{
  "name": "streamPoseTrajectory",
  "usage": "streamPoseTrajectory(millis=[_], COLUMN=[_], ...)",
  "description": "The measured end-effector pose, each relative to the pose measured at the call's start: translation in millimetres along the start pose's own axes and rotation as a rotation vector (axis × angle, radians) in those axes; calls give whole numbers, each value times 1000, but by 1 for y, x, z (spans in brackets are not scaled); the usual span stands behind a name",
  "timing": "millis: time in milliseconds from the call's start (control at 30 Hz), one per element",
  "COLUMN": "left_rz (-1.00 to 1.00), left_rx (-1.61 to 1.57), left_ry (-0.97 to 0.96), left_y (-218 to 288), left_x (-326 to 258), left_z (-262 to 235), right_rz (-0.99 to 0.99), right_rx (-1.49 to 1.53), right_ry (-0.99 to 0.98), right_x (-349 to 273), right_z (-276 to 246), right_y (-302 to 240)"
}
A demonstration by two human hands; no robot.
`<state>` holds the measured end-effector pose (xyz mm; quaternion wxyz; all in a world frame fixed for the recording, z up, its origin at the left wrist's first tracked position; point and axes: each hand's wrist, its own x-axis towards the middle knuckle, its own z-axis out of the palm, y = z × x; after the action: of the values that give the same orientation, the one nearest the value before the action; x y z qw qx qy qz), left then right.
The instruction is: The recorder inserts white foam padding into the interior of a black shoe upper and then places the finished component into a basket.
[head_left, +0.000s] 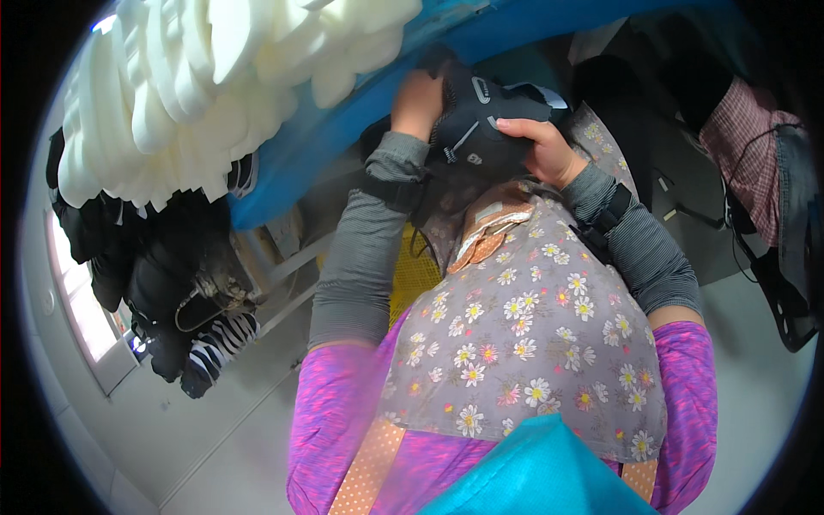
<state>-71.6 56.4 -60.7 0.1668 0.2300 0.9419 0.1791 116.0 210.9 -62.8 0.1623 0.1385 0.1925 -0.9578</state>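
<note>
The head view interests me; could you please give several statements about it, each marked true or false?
1. The left hand and right hand both touch the dark piece. True.
2. The white rounded pieces are at the picture's lower right. False: the white rounded pieces are at the upper left.
3. The apron has a flower pattern. True.
4. The right sleeve cover is plain red. False: the right sleeve cover is grey and striped.

The left forearm (354,253) is raised toward upper centre, the left hand's (418,101) fingers hidden; the right forearm (644,236) is angled up-left, the right hand's (551,154) thumb (522,129) extended leftward.
</note>
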Motion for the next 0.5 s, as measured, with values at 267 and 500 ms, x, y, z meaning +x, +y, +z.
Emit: streamPoseTrajectory(millis=[267, 500], left_rz=[165, 267], left_rx=[127, -71], left_ry=[45, -70], left_y=[11, -6], left_x=[-6, 6], left_z=[1, 25], right_rz=[-48, -31], right_rx=[0, -35], right_ry=[48, 77], right_x=[1, -1], right_z=[-4, -10], right_y=[-1, -1])
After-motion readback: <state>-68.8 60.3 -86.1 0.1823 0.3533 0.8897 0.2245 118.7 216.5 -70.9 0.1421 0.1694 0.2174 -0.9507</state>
